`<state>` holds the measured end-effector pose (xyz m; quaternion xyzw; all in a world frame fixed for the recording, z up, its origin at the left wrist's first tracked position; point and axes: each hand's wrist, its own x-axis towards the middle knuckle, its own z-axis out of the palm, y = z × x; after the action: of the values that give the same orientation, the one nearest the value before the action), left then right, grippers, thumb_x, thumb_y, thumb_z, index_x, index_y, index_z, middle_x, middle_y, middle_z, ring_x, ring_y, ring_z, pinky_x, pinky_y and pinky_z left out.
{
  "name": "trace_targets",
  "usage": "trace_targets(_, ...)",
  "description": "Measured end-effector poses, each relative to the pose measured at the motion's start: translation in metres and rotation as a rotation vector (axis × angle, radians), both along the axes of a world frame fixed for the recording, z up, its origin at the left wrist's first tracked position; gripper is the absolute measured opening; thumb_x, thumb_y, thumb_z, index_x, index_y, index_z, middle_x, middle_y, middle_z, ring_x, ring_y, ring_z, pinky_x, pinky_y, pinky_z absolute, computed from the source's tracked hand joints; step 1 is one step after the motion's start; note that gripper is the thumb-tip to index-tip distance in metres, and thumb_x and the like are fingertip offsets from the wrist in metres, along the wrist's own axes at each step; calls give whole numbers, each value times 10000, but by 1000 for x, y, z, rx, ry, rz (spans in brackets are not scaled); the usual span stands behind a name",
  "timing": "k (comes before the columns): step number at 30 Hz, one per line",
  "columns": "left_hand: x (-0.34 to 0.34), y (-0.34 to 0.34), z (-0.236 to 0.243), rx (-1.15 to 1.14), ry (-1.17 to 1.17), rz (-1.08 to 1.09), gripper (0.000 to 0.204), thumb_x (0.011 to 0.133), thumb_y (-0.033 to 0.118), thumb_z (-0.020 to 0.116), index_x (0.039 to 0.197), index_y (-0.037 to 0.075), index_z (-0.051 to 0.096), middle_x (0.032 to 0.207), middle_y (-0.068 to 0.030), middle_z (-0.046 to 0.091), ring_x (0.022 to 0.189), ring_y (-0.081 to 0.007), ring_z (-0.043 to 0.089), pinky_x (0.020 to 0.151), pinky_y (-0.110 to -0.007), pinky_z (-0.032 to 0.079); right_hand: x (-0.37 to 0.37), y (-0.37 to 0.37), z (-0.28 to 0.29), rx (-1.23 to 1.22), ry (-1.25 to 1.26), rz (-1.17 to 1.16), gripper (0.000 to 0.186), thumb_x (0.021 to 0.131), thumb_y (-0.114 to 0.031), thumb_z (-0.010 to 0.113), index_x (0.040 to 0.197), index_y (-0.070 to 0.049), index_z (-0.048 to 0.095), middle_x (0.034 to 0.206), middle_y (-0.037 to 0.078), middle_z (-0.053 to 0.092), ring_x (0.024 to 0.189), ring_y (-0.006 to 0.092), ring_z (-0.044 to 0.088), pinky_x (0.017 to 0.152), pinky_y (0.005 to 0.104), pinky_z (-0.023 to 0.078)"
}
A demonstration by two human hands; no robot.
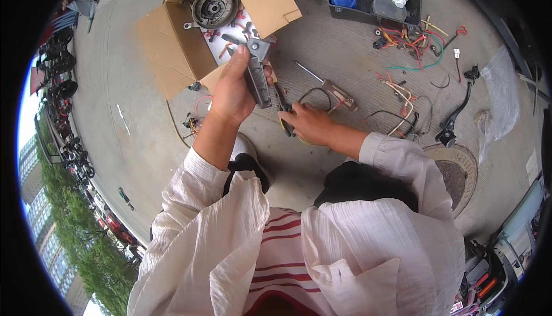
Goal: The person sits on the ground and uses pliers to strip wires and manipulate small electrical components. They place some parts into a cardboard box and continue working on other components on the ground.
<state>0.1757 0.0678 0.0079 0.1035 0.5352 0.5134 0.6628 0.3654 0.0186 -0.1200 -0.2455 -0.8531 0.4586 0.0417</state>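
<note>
My left hand point(234, 83) is closed round a grey metal part point(258, 80) that looks like a folding footrest, a long ribbed bar with a bracket at its upper end. It is held up over the near edge of an open cardboard box point(178, 46). Close to its right, my right hand point(310, 123) bends down low over the ground. Its fingers are closed on dark pliers with a little yellow on the handles point(286, 126). The palm hides part of that tool. Inside the box lie a round cast metal hub point(214, 7) and several small parts on white lining.
Right of my hands lie a thin metal shaft point(309, 71), a brownish part point(340, 96), loose wires point(402, 100) and a black lever point(458, 115). A black bin point(368, 17) holds bottles. Further right are a plastic bag point(500, 94) and a manhole cover point(451, 172).
</note>
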Motion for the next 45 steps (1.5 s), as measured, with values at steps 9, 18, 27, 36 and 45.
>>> trace_targets(9, -8, -34, 6, -39, 72, 12, 392, 1012, 393, 428, 1176, 47, 513, 933, -82, 577, 785, -190, 563, 710, -325, 504, -48, -25, -59, -400, -241, -363, 267, 852, -191, 592, 948, 41, 501, 818, 222, 640, 744, 373, 655, 697, 470, 533)
trace_targets(18, -1, -24, -11, -134, -31, -89, 315, 1005, 389, 448, 1047, 85, 522, 862, -72, 576, 712, -183, 548, 646, -315, 491, 56, 36, 22, -629, 358, -490, 152, 918, -97, 517, 920, 18, 616, 881, 119, 644, 934, 207, 621, 918, 334, 467)
trace_targets(27, 34, 13, -10, -96, -88, -311, 337, 993, 398, 484, 950, 69, 538, 798, -38, 551, 628, -142, 534, 555, -260, 457, 121, 33, 93, -1258, 605, -530, 150, 920, -86, 581, 903, 45, 651, 918, 135, 667, 935, 202, 613, 866, 329, 468)
trace_targets(36, 36, 12, -10, -9, -17, -406, 348, 1014, 375, 432, 943, 56, 550, 811, -52, 567, 653, -141, 538, 580, -261, 442, 107, 28, 101, -1252, 523, -484, 223, 965, -123, 547, 1075, 33, 662, 1065, 81, 667, 997, 128, 587, 891, 277, 457)
trace_targets(45, 30, 10, -12, -29, 81, -371, 296, 998, 363, 494, 944, 78, 551, 789, -1, 549, 631, -93, 501, 582, -225, 420, 104, 39, 102, -1234, 407, -485, 250, 974, -120, 523, 1130, 41, 633, 1138, 114, 650, 1070, 167, 586, 932, 316, 480)
